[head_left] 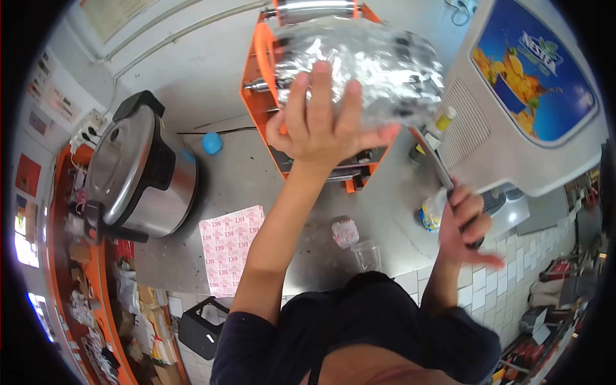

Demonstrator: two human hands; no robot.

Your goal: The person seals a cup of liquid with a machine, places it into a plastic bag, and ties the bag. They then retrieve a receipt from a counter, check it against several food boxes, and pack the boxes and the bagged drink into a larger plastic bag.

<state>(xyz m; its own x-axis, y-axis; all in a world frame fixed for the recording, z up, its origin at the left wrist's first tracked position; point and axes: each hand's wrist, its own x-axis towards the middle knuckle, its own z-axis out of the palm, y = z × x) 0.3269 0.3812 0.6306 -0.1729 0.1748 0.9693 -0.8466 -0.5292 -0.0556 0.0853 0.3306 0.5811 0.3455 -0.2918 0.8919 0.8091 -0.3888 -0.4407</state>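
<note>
On your counter, left to right. One large lidded pot, dark-handled, upright. One blue ball, just beside a dark cord. One sheet of pink-printed paper, one edge hidden behind your left forearm. One orange-framed machine, mostly covered; its inner parts are hard to make out. One silvery bag, lying over the machine, glare across it, contents not visible. Your left hand, fingers spread wide, lies against the bag. One crumpled wrapper, pink-printed; one clear cup, faint in outline. One yellow-and-blue packet. One knife, its dark handle gripped in your right hand; whether its tip touches the bag, you cannot tell. One small bottle, beside one drinks dispenser, its label reading NESTEA.
</note>
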